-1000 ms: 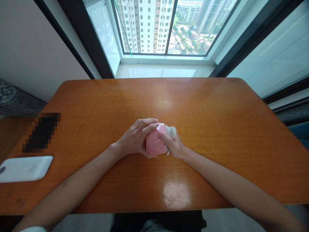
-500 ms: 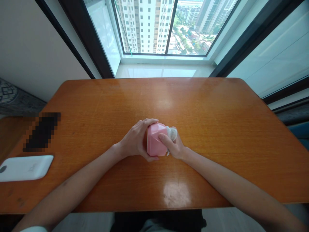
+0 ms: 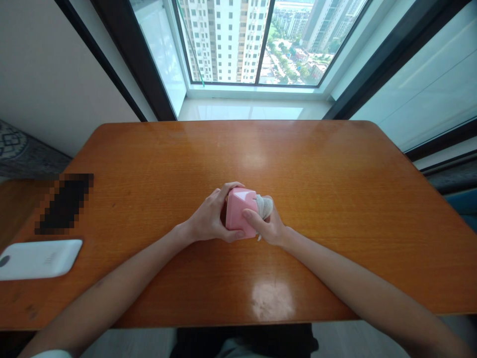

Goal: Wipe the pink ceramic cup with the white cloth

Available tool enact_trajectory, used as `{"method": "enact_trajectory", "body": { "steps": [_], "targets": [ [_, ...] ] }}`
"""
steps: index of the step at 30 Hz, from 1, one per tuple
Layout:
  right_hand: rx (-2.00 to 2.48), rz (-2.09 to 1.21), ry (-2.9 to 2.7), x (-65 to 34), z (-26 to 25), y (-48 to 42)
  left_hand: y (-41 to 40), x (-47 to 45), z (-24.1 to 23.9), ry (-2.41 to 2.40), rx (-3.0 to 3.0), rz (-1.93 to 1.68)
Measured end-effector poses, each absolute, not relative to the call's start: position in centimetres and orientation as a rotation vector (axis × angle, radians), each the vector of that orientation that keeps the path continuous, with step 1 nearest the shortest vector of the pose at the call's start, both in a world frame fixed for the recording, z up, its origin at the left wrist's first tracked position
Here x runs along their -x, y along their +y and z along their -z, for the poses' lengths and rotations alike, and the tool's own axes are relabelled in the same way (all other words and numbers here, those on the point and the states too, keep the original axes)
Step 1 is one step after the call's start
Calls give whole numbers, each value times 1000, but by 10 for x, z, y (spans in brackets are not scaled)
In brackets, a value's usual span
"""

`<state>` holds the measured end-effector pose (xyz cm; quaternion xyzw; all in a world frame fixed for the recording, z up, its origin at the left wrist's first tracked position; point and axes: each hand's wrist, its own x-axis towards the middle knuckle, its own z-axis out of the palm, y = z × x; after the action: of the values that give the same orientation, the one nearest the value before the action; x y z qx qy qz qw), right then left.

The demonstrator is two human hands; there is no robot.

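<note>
Both hands hold a pink faceted container (image 3: 236, 211), shaped like a small vase or bottle, over the near middle of the table. It lies tilted on its side with its base to the left. White cord (image 3: 265, 207) is wound round its narrow right end, and a short loose bit hangs below. My left hand (image 3: 211, 215) is closed round the base, fingers over the far side and thumb along the near side. My right hand (image 3: 271, 226) grips the neck end, its thumb pressed on the pink body; its other fingers are mostly hidden behind the cord.
The brown wooden table (image 3: 335, 199) spans the view. On its left lie a white oblong device (image 3: 42, 259) and a pixelated dark patch (image 3: 67, 204). Past the far edge stand dark door frames (image 3: 137, 64) and a window (image 3: 257, 44).
The pink container has turned slightly in my hands and moved up a little. My left thumb has moved up onto its near side. My right hand stays nearly in place.
</note>
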<state>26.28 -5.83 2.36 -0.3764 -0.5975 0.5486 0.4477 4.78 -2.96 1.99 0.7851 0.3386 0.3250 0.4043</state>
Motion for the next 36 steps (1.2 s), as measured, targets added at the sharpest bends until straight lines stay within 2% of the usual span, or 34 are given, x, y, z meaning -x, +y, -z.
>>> {"method": "enact_trajectory", "body": {
  "steps": [5, 14, 25, 36],
  "targets": [
    [874, -1381, -1491, -262, -26, -59, -26, -44, -13, 749, -2079, -911],
    [917, -1412, -1428, -263, -25, -56, -13, -38, -8, 551, -2682, -1092],
    [887, -1397, -1439, -263, -28, -57, -21, -44, -16, 653, -2427, -1092],
    [877, -1398, -1453, -264, -26, -59, -31, -49, -28, 857, -2063, -844]
  ]
}}
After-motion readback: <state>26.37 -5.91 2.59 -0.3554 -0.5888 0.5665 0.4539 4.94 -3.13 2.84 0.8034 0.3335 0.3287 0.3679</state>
